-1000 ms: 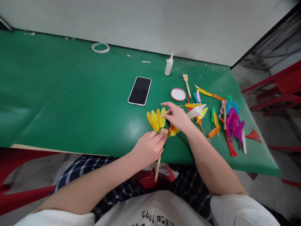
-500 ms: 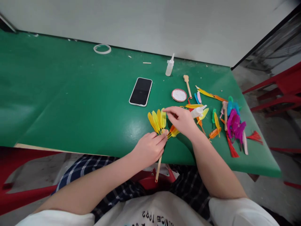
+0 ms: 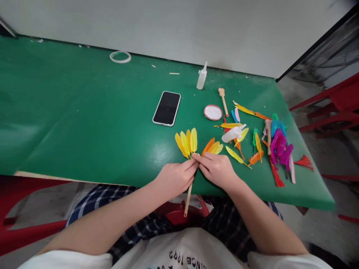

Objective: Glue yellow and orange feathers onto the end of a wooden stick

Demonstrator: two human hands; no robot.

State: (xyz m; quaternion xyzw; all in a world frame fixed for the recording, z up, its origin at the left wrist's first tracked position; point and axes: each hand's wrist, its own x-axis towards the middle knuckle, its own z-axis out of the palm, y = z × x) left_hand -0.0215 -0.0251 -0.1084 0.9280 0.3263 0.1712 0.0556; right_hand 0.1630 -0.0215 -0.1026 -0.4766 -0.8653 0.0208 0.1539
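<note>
Closed around the upper part of a wooden-handled feather fan point(image 3: 188, 200) is my left hand point(image 3: 176, 179); the handle sticks out below it, past the table edge. Several yellow feathers point(image 3: 186, 143) spread upward from the fan's head. My right hand point(image 3: 217, 170) meets the left one there, thumb and fingers pinched at the feather bases. What exactly lies between those fingertips is mostly hidden. Just above the right hand, orange and yellow feathers point(image 3: 212, 146) fan out, their bases covered by the fingers. A white squeeze bottle point(image 3: 233, 133) lies on its side nearby.
On the green table point(image 3: 98, 123) lies a phone point(image 3: 167, 108). Behind it stand a second squeeze bottle point(image 3: 201, 79) and a tape ring point(image 3: 120, 61). A small round white disc point(image 3: 212, 112), a wooden handle point(image 3: 223, 101), magenta feathers point(image 3: 280, 149) and a red tassel point(image 3: 304, 162) are rightward.
My right hand has moved down from the tip of the rightmost upright yellow feather to the fan's head beside my left hand. The left hand keeps its hold.
</note>
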